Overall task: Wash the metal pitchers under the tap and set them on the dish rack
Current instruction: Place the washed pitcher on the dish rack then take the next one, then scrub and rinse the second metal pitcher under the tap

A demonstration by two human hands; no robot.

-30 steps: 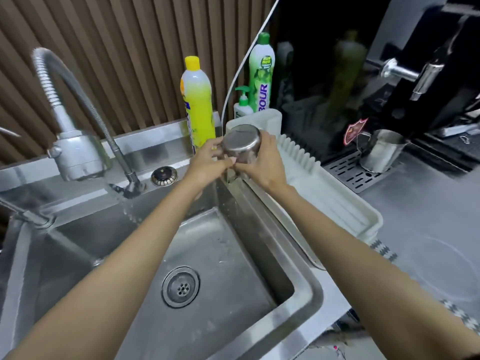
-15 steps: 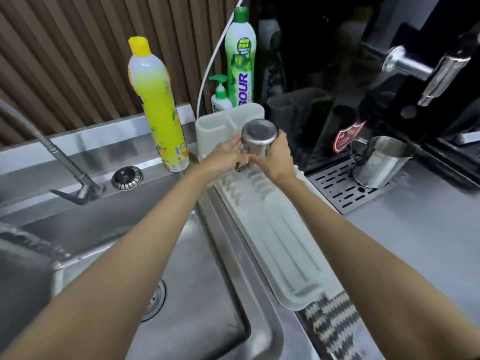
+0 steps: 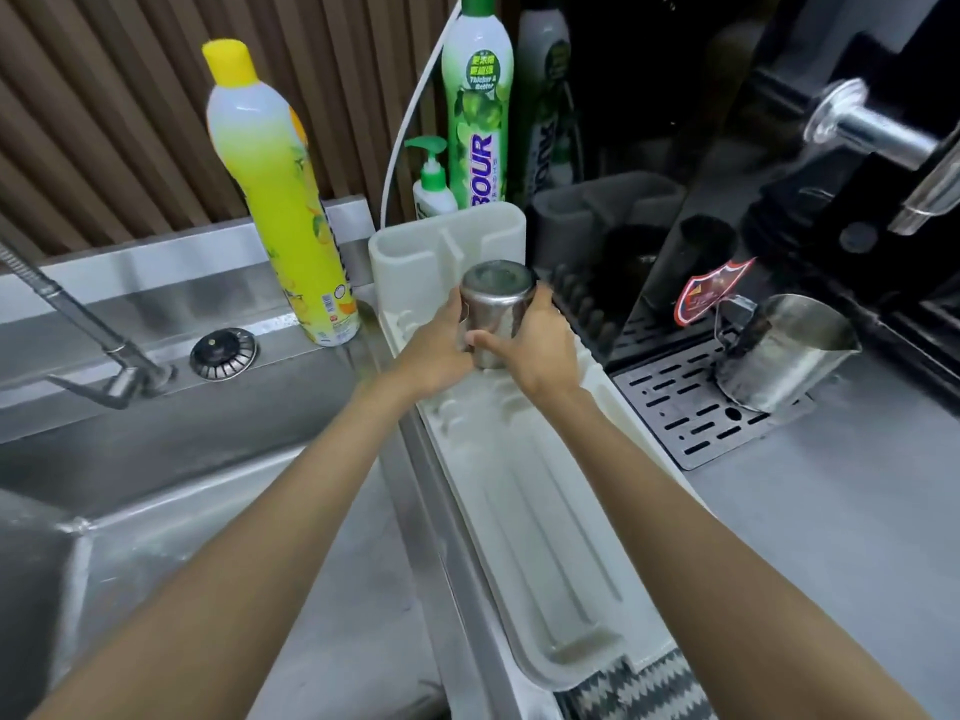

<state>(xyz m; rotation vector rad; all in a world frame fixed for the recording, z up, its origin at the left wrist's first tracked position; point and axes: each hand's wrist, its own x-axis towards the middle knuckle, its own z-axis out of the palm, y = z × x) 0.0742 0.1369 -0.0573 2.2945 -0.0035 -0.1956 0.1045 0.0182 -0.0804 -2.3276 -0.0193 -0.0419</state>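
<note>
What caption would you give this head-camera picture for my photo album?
Left hand and right hand hold an upturned metal pitcher over the white dish rack beside the sink.

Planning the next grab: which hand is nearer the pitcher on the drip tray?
Right. The right hand, on the upturned pitcher, is left of the tray pitcher; the left hand is further left.

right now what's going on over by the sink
A person is holding a small metal pitcher upside down, the left hand and the right hand gripping its sides. It is over the far end of the white dish rack beside the sink; whether it already rests there is unclear. A second pitcher stands on the drip tray to the right, untouched.
</note>
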